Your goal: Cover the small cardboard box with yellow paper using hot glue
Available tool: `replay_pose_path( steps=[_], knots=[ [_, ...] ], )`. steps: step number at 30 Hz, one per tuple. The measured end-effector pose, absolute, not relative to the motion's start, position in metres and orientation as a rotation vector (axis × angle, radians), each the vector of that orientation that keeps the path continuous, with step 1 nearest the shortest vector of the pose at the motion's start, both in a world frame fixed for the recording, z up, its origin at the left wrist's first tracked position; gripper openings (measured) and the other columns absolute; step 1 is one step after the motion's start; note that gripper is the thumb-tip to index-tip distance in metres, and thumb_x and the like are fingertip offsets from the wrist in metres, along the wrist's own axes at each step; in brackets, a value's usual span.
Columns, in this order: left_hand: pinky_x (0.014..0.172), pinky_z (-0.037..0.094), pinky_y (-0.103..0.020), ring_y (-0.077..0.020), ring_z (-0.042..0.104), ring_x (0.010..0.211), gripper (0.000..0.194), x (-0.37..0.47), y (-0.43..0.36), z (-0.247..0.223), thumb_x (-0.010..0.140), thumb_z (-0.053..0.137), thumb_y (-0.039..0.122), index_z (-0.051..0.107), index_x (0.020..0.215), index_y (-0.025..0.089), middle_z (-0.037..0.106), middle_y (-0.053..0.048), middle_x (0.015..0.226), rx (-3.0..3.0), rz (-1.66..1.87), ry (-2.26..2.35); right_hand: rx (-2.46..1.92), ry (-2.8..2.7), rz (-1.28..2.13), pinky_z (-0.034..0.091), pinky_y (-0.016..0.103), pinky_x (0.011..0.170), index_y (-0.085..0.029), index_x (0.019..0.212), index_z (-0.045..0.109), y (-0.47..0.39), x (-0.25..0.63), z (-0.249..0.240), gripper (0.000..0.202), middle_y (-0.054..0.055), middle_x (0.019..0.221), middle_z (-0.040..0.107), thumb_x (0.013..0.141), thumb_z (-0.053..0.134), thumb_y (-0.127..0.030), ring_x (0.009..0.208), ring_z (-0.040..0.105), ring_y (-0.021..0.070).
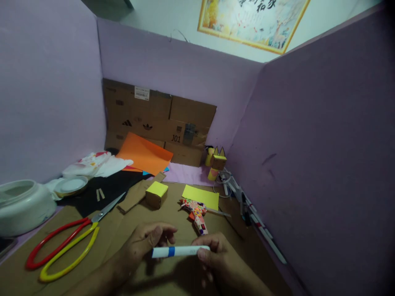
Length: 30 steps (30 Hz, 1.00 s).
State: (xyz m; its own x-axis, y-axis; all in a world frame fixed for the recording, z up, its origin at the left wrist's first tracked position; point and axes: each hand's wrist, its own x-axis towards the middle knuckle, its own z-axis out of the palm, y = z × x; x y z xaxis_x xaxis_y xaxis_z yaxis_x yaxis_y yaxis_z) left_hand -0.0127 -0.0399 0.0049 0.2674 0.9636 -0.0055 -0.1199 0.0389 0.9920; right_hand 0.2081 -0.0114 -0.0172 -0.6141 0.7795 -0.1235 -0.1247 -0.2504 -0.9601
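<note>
A white marker (182, 251) with a blue band lies level across the gap between my hands. My right hand (220, 257) pinches its right end between thumb and fingers. My left hand (145, 242) is near the marker's left end, fingers apart and curved, gripping nothing. Just beyond the hands is a flower-patterned glue gun (197, 213) on the cardboard, its nozzle toward the left. Behind it is a yellow paper sheet (202, 197). Left of that sits a small cardboard box (156, 195) with a yellow top.
Large scissors (92, 222) with red and yellow handles lie partly spread at left, near a white pot (23, 209) and a round lid (71, 185). Orange paper (145, 154) leans at the back. A cardboard figure (218, 162) stands back right. Purple walls (324, 156) enclose the table.
</note>
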Motion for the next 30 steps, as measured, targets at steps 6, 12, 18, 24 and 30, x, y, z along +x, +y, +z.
replay_pose_path(
  steps=[6,12,18,24,30],
  knots=[
    [0.056,0.044,-0.025,-0.0160,0.056,0.061,0.032,-0.021,-0.040,0.006,0.078,0.055,0.046,0.066,0.090,0.018,0.062,-0.004,0.072,1.555,1.121,1.123,-0.984,-1.332,1.791,0.038,0.017,0.032,-0.010,0.075,0.064,-0.010,0.209,-0.015,0.043,-0.007,0.041,0.047,0.060,0.073,-0.049,0.029,0.038,0.0040],
    [0.060,0.044,-0.023,-0.0143,0.058,0.065,0.021,-0.016,-0.049,0.013,0.086,0.042,0.020,0.062,0.092,0.018,0.062,-0.003,0.072,2.127,1.120,1.054,-0.972,-1.565,1.852,0.033,0.016,0.035,-0.010,0.075,0.062,-0.009,0.208,-0.003,0.049,-0.002,0.048,0.052,0.066,0.063,-0.058,0.036,0.044,0.0059],
    [0.052,0.036,-0.026,-0.0154,0.053,0.059,0.015,-0.016,-0.056,0.014,0.080,0.043,0.012,0.056,0.083,0.018,0.058,-0.003,0.067,2.658,0.844,1.013,-1.058,-1.942,2.035,0.021,0.017,0.038,-0.012,0.070,0.061,-0.019,0.210,0.010,0.049,-0.007,0.050,0.039,0.070,0.059,-0.061,0.042,0.031,0.0042],
    [0.043,0.023,-0.029,-0.0154,0.043,0.048,0.012,-0.012,-0.058,0.013,0.077,0.040,0.011,0.043,0.071,0.020,0.054,-0.002,0.060,2.959,0.712,1.049,-1.206,-2.068,1.830,0.026,0.018,0.045,-0.015,0.082,0.064,-0.027,0.220,0.002,0.046,-0.003,0.061,0.047,0.080,0.047,-0.058,0.053,0.038,0.0080],
    [0.047,0.025,-0.030,-0.0159,0.043,0.051,0.013,-0.010,-0.049,0.014,0.080,0.040,0.013,0.041,0.070,0.021,0.053,-0.001,0.062,2.964,0.571,1.095,-1.185,-2.213,1.819,0.024,0.020,0.045,-0.015,0.074,0.059,-0.020,0.215,0.011,0.054,-0.004,0.058,0.040,0.080,0.039,-0.065,0.052,0.034,0.0083]
  ],
)
